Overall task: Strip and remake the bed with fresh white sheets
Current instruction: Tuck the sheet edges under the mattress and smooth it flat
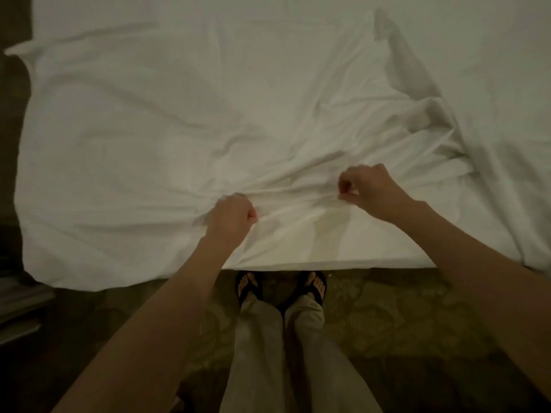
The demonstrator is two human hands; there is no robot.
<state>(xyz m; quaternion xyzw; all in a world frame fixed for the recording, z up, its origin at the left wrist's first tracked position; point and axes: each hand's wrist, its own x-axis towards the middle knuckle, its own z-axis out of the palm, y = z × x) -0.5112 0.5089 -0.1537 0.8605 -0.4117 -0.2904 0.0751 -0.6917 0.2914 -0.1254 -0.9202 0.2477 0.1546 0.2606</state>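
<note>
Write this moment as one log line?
left hand: grips white sheet | right hand: pinches sheet | sheet: wrinkled, overhanging bed edge

Dim, warm light falls on a patterned carpet (pixel 387 317) in olive and tan. At the left edge stands dark furniture (pixel 18 305), blurred and hard to identify.

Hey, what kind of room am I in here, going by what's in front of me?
Most likely a bedroom, possibly a hotel room. Both hands, left hand and right hand, grip a loose, wrinkled white sheet spread over a bed, and patterned carpet covers the floor.
</note>
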